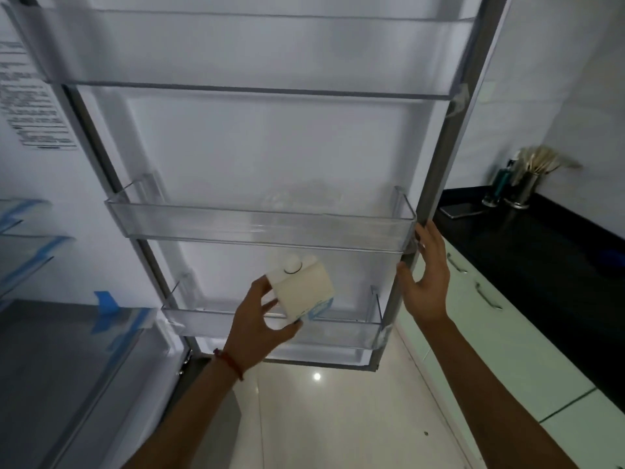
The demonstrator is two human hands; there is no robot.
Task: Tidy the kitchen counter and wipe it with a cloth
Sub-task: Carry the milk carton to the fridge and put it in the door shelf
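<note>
The fridge door (257,147) stands open in front of me, with clear plastic shelves on its inside. My left hand (258,328) holds a small white carton (306,292) with a round white cap, tilted, just above the lowest door shelf (345,330). My right hand (427,275) rests on the door's grey outer edge, fingers spread against it. The middle door shelf (236,225) is bare. The black kitchen counter (541,252) runs along the right side.
On the counter's far end stand a metal holder with wooden utensils (527,184), a dark bottle (500,184) and a flat grey slab (461,209). Pale green drawers (490,319) with metal handles sit under the counter. Blue tape (108,308) marks the fridge interior at left. Glossy floor tiles lie below.
</note>
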